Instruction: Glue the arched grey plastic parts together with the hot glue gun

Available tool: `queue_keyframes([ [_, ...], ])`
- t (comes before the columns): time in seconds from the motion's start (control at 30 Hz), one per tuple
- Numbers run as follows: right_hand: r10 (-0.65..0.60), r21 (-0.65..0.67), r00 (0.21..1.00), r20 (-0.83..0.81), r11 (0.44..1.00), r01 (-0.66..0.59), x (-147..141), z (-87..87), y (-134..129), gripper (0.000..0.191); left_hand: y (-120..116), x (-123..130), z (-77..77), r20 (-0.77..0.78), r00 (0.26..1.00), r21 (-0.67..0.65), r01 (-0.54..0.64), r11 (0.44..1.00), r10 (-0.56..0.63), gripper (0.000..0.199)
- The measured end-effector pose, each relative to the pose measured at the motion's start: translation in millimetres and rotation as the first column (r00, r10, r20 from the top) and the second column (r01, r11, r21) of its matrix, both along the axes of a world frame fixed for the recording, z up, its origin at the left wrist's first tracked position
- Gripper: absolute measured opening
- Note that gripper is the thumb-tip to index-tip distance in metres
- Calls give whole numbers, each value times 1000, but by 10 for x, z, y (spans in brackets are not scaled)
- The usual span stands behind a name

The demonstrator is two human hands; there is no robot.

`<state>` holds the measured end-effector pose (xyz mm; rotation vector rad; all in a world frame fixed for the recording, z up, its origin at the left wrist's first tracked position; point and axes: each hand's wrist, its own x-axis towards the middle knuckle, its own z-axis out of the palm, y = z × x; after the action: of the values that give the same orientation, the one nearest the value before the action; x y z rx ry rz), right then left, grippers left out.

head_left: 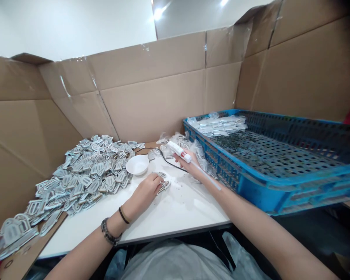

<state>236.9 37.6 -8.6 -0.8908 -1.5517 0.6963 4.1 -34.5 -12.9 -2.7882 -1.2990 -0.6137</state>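
Note:
My right hand is closed around a white hot glue gun with a red part on its side. A translucent glue stick sticks out of its back end, over my forearm. On the white tabletop, my left hand pinches a small flat cut-out piece with slots in it. Its fingertips partly cover that piece. Another cut-out lies just beyond the fingers. A shallow white bowl stands to the left, beside a large heap of similar flat cut-outs.
At the right, a blue perforated plastic crate holds a stack of white bagged pieces. Clear plastic bags lie against its left side. A black cord crosses the tabletop. Tall cardboard walls enclose the back and sides.

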Motion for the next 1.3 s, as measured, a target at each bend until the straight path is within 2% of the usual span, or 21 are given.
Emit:
queue_keyframes([
  [0.1, -19, -14, 999, 28, 1000, 19, -6, 12, -14, 46, -43, 12, 47, 2, 1000, -31, 12, 999, -12, 18],
  [0.2, -40, -15, 998, 38, 999, 40, -14, 31, -26, 46, -59, 10, 87, -23, 999, -135, 24, 991, -27, 22],
  [0.33, -41, 12, 998, 41, 999, 40, -13, 20, -17, 46, -43, 22, 68, 113, 993, -258, 58, 964, -29, 17],
  [0.43, -51, 25, 997, 52, 998, 50, -5, -12, 7, 47, -15, 30, 49, 160, 987, -152, 29, 988, -5, 11],
  [0.53, -45, 19, 997, 56, 999, 44, 1, -32, 25, 48, 17, 11, 55, 64, 998, 8, 10, 1000, -10, 10],
  [0.63, -17, -17, 999, 51, 1000, 17, 1, -32, 29, 48, 56, -29, 68, 24, 999, 67, 35, 997, -37, 19],
  [0.73, -17, -24, 998, 63, 1000, 19, 2, -30, 23, 46, 107, -66, 48, 81, 997, 58, 16, 998, -21, 23],
  [0.9, 0, -9, 1000, 29, 1000, 0, 3, -39, 14, 44, 140, -67, -55, 133, 986, -97, -87, 991, 100, 15],
  [0.97, 0, -19, 1000, 28, 1000, 0, 2, -39, 16, 44, 125, -63, -47, 124, 981, -76, -139, 987, 147, 10],
  [1.07, -10, -25, 999, 36, 1000, 11, 1, -31, 23, 44, 166, -118, 98, 106, 973, 69, -213, 975, 205, 10],
  [1.17, -19, -33, 999, 42, 999, 20, 1, -17, 25, 43, 383, -279, 337, 21, 947, 180, -318, 931, 320, 23],
  [1.23, -18, -26, 998, 54, 999, 19, 0, -8, 19, 43, 610, -417, 463, -97, 902, 108, -410, 906, 420, 29],
  [1.3, -15, -16, 997, 70, 1000, 16, 0, 0, 10, 42, 843, -538, 524, -216, 872, -26, -456, 890, 440, 23],
])
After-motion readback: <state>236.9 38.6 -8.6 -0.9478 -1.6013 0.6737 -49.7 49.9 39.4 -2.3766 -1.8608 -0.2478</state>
